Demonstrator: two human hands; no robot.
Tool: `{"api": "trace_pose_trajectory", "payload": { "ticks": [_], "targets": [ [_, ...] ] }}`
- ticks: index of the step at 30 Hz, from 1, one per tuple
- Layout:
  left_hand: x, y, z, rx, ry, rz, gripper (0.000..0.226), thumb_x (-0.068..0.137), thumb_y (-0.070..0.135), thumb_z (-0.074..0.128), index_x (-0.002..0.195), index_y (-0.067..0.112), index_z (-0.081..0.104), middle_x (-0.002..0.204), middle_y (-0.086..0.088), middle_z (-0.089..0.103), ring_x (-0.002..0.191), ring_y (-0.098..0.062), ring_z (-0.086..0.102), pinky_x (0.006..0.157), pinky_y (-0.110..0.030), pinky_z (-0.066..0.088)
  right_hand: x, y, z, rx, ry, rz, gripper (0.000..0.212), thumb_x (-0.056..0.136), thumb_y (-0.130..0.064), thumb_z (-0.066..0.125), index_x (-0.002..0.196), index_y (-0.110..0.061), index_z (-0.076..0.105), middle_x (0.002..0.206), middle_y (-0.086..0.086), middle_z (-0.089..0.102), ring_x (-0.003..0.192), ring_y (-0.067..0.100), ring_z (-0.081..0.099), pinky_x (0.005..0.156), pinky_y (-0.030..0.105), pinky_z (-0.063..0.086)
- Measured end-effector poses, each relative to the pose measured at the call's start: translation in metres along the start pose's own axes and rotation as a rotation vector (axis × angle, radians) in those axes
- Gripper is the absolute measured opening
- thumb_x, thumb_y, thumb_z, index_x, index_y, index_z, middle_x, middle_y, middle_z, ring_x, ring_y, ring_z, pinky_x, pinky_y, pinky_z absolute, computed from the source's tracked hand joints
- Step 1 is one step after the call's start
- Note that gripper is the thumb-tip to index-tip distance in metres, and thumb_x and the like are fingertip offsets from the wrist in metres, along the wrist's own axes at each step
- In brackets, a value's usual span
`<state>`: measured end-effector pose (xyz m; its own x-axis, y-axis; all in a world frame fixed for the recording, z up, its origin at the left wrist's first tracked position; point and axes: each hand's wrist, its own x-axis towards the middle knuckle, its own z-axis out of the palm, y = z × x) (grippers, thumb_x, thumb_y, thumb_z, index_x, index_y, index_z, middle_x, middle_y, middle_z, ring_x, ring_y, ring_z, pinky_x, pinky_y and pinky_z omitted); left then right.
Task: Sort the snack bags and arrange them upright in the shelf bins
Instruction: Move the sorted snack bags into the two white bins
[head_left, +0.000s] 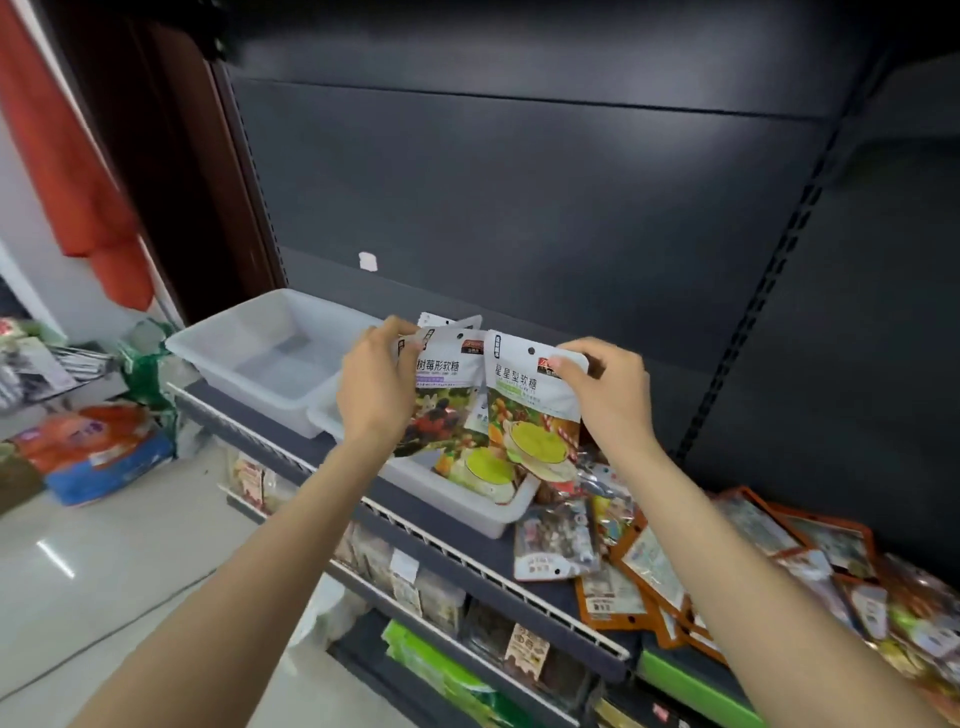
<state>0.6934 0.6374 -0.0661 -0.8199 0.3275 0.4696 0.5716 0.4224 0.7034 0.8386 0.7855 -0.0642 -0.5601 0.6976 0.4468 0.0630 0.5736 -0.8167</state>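
My left hand (376, 387) grips the top of a berry-print snack bag (447, 387), held upright over the near white bin (467, 506). My right hand (605, 395) pinches the top corner of a star-gummy bag (524, 410) with a green plate picture, upright beside the first. Both bags stand above other bags lying in that bin (483, 470). A second white bin (260, 358) to the left holds nothing visible.
A loose pile of orange-edged and mixed snack bags (727, 561) lies on the shelf to the right. The shelf's white front rail (415, 525) runs diagonally below the bins. Lower shelves carry more packaged goods (441, 597). Sacks (98, 452) sit on the floor at left.
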Motion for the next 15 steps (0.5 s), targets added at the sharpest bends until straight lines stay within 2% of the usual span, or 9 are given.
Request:
{"api": "trace_pose_trajectory", "payload": {
  "ticks": [4, 8, 10, 12, 15],
  "targets": [
    [0.048, -0.026, 0.007, -0.033, -0.05, -0.024, 0.015, 0.098, 0.022, 0.049, 0.101, 0.017, 0.063, 0.091, -0.001, 0.058, 0.071, -0.021, 0.051, 0.062, -0.029, 0.035, 0.03, 0.0, 0.038, -0.013, 0.034, 0.022, 0.007, 0.087, -0.014, 0.064, 0.082, -0.018, 0.067, 0.077, -0.019, 0.063, 0.074, -0.002, 0.058, 0.068, 0.016, 0.042],
    [0.093, -0.062, 0.022, -0.115, -0.212, -0.055, 0.01, 0.096, 0.02, 0.054, 0.097, 0.019, 0.063, 0.09, -0.006, 0.066, 0.066, -0.027, 0.062, 0.061, -0.035, 0.052, 0.053, 0.002, 0.068, -0.049, 0.075, 0.083, 0.009, 0.088, -0.016, 0.063, 0.081, -0.021, 0.066, 0.078, -0.016, 0.064, 0.079, 0.008, 0.061, 0.07, 0.027, 0.047],
    [0.115, -0.084, 0.033, -0.077, -0.311, -0.031, 0.013, 0.094, 0.019, 0.057, 0.102, 0.015, 0.066, 0.096, -0.006, 0.067, 0.078, -0.026, 0.063, 0.066, -0.028, 0.049, 0.064, 0.001, 0.084, -0.077, 0.107, 0.118, 0.009, 0.088, -0.016, 0.063, 0.081, -0.021, 0.066, 0.079, -0.015, 0.064, 0.083, 0.011, 0.063, 0.073, 0.032, 0.049],
    [0.137, -0.108, 0.048, -0.034, -0.429, 0.013, 0.016, 0.092, 0.016, 0.059, 0.105, 0.013, 0.068, 0.102, -0.009, 0.07, 0.092, -0.028, 0.063, 0.072, -0.028, 0.048, 0.07, 0.0, 0.1, -0.112, 0.152, 0.154, 0.006, 0.088, -0.017, 0.063, 0.085, -0.019, 0.067, 0.081, -0.016, 0.063, 0.086, 0.01, 0.063, 0.077, 0.035, 0.051],
    [0.163, -0.141, 0.068, -0.032, -0.606, 0.056, 0.015, 0.09, 0.009, 0.061, 0.102, 0.01, 0.069, 0.103, -0.012, 0.07, 0.091, -0.03, 0.065, 0.074, -0.028, 0.05, 0.075, -0.004, 0.128, -0.133, 0.202, 0.188, 0.005, 0.089, -0.018, 0.063, 0.086, -0.02, 0.067, 0.082, -0.018, 0.063, 0.084, 0.006, 0.061, 0.08, 0.033, 0.051]
  ]
}}
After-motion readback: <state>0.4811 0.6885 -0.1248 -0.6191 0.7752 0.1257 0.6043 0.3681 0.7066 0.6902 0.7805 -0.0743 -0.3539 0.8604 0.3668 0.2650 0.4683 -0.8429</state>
